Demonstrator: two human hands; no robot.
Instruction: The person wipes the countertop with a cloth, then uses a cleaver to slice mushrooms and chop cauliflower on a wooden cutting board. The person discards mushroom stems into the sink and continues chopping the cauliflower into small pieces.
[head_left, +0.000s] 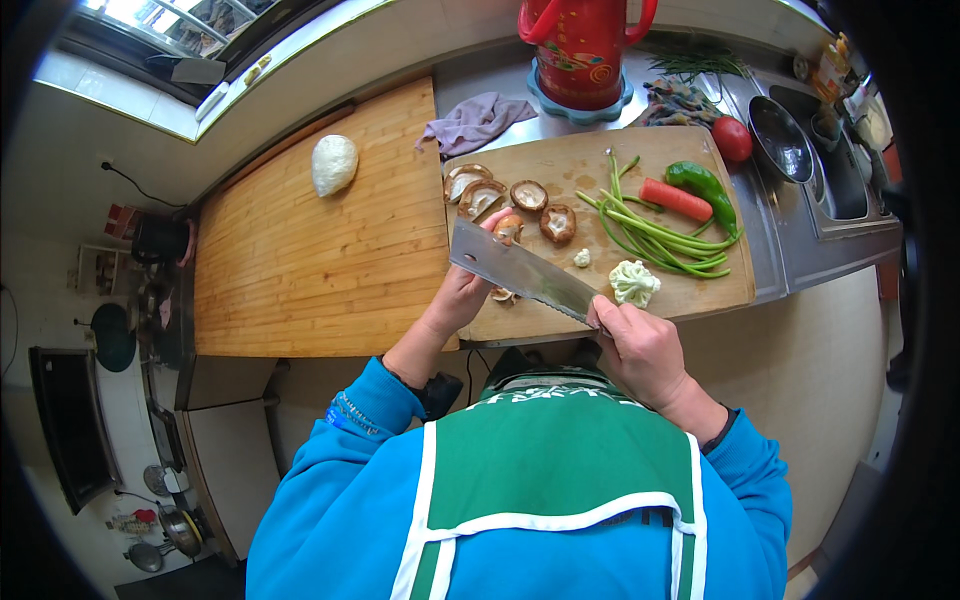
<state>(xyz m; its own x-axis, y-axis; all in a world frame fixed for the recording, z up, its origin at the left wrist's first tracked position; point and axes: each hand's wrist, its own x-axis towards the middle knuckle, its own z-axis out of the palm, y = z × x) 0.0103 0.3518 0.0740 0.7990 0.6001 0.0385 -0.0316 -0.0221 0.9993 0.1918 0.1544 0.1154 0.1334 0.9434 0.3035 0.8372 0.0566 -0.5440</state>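
Observation:
My right hand (641, 346) grips the handle end of a kitchen cleaver (529, 271). The wide metal blade points left, over the near part of a wooden cutting board (551, 306). My left hand (459, 292) is partly hidden by the blade and holds a brown mushroom (510, 226) just past its upper edge. Beyond them lie two mushrooms, one round (529, 196) and one stem side up (558, 223). Large mushroom pieces (480, 199) rest at the board's left edge. A small mushroom piece (502, 295) shows below the blade. Near my right hand is a cauliflower floret (634, 283).
Green stalks (660, 244), a carrot (675, 199) and a green pepper (705, 191) lie on the right. A tomato (731, 139) and metal bowl (780, 140) sit beyond, near the sink (847, 180). A white wrapped bundle (334, 165) rests on the left wooden board (322, 270). A red thermos (581, 60) stands behind.

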